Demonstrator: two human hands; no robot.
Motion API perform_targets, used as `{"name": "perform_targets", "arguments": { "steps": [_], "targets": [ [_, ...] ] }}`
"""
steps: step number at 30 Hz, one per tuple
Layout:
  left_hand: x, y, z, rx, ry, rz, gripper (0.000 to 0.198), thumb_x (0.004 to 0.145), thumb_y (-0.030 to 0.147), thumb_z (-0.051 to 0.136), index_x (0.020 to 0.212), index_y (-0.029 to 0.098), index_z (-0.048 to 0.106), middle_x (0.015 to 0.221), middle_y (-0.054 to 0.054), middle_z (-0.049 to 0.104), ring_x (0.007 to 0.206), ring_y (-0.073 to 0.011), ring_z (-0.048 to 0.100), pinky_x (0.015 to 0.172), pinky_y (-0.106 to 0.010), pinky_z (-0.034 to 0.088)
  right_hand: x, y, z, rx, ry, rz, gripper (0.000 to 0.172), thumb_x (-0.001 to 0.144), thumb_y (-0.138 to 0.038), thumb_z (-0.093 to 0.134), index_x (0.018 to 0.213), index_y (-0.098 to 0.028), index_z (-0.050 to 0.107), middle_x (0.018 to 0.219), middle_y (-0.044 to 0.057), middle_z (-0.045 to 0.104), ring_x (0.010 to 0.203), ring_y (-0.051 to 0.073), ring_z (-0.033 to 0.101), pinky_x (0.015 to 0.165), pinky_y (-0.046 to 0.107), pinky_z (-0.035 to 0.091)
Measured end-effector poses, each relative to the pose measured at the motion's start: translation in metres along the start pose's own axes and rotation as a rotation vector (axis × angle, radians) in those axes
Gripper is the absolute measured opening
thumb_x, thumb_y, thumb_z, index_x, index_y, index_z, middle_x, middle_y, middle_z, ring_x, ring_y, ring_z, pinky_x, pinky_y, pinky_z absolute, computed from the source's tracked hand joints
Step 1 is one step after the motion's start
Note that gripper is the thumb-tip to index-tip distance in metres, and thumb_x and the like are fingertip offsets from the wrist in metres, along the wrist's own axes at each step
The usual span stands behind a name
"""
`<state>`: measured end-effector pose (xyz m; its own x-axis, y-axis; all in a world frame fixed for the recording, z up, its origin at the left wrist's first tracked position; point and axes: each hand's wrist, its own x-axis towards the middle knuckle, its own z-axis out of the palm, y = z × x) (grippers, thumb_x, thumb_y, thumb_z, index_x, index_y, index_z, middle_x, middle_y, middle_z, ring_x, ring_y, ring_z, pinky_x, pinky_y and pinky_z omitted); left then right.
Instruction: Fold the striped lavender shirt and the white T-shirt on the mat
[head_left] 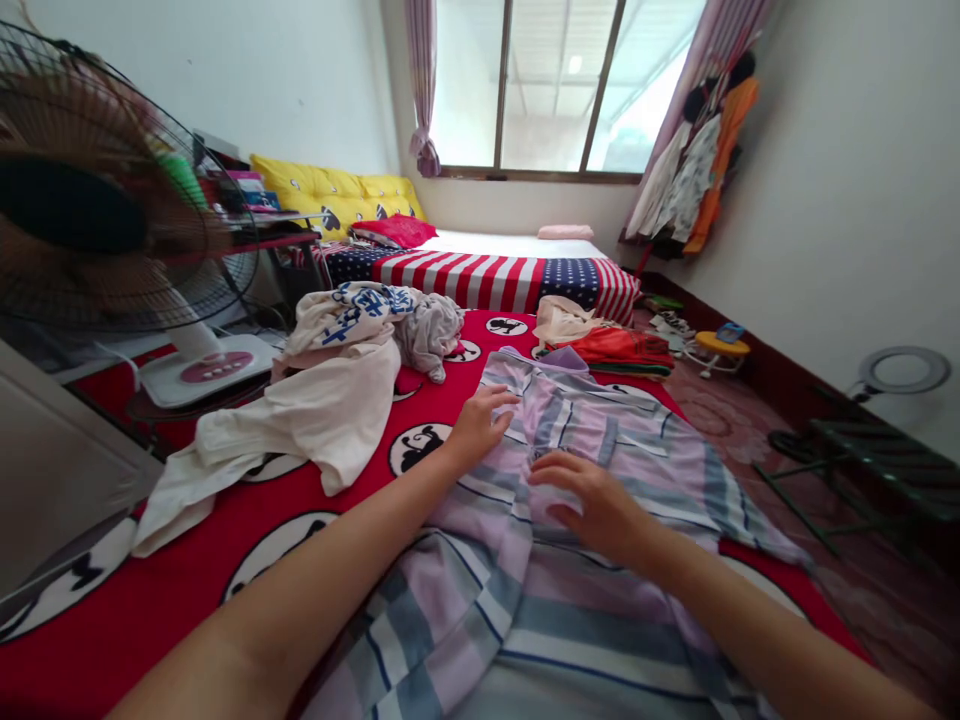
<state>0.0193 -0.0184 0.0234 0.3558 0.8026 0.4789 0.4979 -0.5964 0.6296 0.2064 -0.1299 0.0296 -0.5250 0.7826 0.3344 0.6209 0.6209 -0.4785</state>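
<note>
A striped shirt (637,445) in lilac, grey and white lies spread over the red bedding in front of me, collar at the far end and a chest pocket showing. My left hand (482,425) is over the shirt's left front near the collar, fingers apart and slightly bent. Closer to me, my right hand (589,495) hovers at or just above the front opening beside the pocket, its fingers curved and the thumb apart. Nothing shows in either hand; whether the fingertips touch the cloth I cannot tell.
Crumpled white and grey clothes (322,390) lie to the left. Folded red and beige clothes (607,345) are beyond the shirt. A standing fan (210,365) is at far left, a yellow stool (721,345) and green rack (885,465) at right. Another bed (480,280) stands under the window.
</note>
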Motion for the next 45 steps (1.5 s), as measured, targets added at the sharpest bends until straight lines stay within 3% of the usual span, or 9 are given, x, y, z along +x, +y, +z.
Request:
{"name": "perform_targets", "arguments": {
  "steps": [5, 9, 16, 22, 27, 31, 34, 41, 45],
  "targets": [
    [-0.015, 0.019, -0.062, 0.210, -0.264, -0.089, 0.030, 0.085, 0.040, 0.055, 0.074, 0.016, 0.069, 0.070, -0.002, 0.067, 0.065, -0.0135, 0.059, 0.060, -0.022, 0.040, -0.005, -0.047, 0.019, -0.076, -0.185, -0.179, 0.037, 0.075, -0.008, 0.064, 0.108, -0.024, 0.063, 0.108, 0.003, 0.064, 0.094, 0.019, 0.057, 0.084, 0.032, 0.041],
    [-0.058, 0.026, -0.102, 0.397, -0.580, -0.207, 0.044, 0.077, 0.058, 0.058, 0.061, 0.017, 0.063, 0.057, 0.000, 0.060, 0.055, -0.0133, 0.052, 0.050, -0.024, 0.028, -0.011, -0.049, 0.031, -0.184, -0.221, -0.243, 0.017, 0.083, -0.017, 0.061, 0.099, -0.023, 0.063, 0.100, 0.003, 0.064, 0.086, 0.018, 0.054, 0.077, 0.032, 0.037],
    [-0.117, 0.036, -0.121, 0.168, -0.832, -0.309, 0.008, 0.072, 0.023, 0.060, 0.079, 0.020, 0.064, 0.070, 0.003, 0.063, 0.063, -0.0117, 0.056, 0.053, -0.018, 0.036, -0.012, -0.050, 0.035, -0.171, -0.190, -0.182, 0.011, 0.087, -0.017, 0.052, 0.078, -0.020, 0.058, 0.083, 0.001, 0.062, 0.074, 0.015, 0.051, 0.071, 0.030, 0.033],
    [-0.081, 0.073, -0.131, 0.129, -1.186, -0.188, 0.015, 0.074, 0.030, 0.067, 0.084, 0.020, 0.072, 0.066, 0.001, 0.067, 0.057, -0.0118, 0.057, 0.051, -0.019, 0.037, -0.015, -0.056, 0.030, -0.054, -0.272, -0.169, 0.009, 0.074, -0.013, 0.060, 0.078, -0.020, 0.061, 0.080, -0.001, 0.062, 0.075, 0.014, 0.052, 0.072, 0.029, 0.033],
    [-0.016, 0.061, -0.070, 0.134, -0.892, 0.131, 0.023, 0.084, 0.026, 0.057, 0.100, 0.019, 0.073, 0.084, -0.003, 0.073, 0.073, -0.0149, 0.065, 0.065, -0.021, 0.045, -0.017, -0.055, 0.029, 0.026, -0.309, -0.094, 0.004, 0.078, -0.022, 0.065, 0.082, -0.021, 0.067, 0.083, -0.001, 0.065, 0.076, 0.013, 0.056, 0.074, 0.026, 0.036],
    [0.027, 0.014, 0.007, 0.191, -0.471, 0.157, 0.039, 0.086, 0.018, 0.051, 0.124, 0.016, 0.061, 0.128, -0.009, 0.062, 0.115, -0.0189, 0.058, 0.097, -0.027, 0.043, -0.019, -0.052, 0.019, 0.091, -0.271, 0.011, 0.009, 0.086, -0.026, 0.060, 0.087, -0.021, 0.068, 0.085, 0.001, 0.065, 0.076, 0.012, 0.058, 0.068, 0.022, 0.039],
    [0.039, -0.015, 0.041, 0.257, -0.398, 0.129, 0.048, 0.091, 0.027, 0.048, 0.138, 0.018, 0.048, 0.146, -0.011, 0.045, 0.134, -0.0229, 0.041, 0.111, -0.039, 0.031, -0.025, -0.038, 0.002, 0.078, -0.176, 0.160, 0.010, 0.086, -0.023, 0.058, 0.086, -0.020, 0.067, 0.084, 0.002, 0.064, 0.073, 0.013, 0.058, 0.066, 0.022, 0.040],
    [0.031, -0.032, 0.055, 0.469, -0.364, 0.113, 0.059, 0.092, 0.052, 0.042, 0.142, 0.021, 0.042, 0.153, -0.008, 0.033, 0.141, -0.0293, 0.029, 0.114, -0.051, 0.021, -0.096, 0.050, -0.070, -0.237, 0.234, 0.594, 0.019, 0.086, -0.028, 0.049, 0.093, -0.020, 0.065, 0.093, 0.005, 0.066, 0.079, 0.018, 0.061, 0.075, 0.029, 0.045],
    [0.031, -0.032, 0.057, 0.482, -0.342, 0.111, 0.059, 0.092, 0.053, 0.042, 0.142, 0.022, 0.044, 0.152, -0.007, 0.034, 0.140, -0.0290, 0.031, 0.114, -0.051, 0.022, -0.145, 0.087, -0.104, -0.427, 0.122, 0.845, 0.039, 0.067, -0.018, 0.052, 0.103, -0.021, 0.066, 0.099, 0.005, 0.065, 0.076, 0.018, 0.062, 0.069, 0.028, 0.047]
  ]
}}
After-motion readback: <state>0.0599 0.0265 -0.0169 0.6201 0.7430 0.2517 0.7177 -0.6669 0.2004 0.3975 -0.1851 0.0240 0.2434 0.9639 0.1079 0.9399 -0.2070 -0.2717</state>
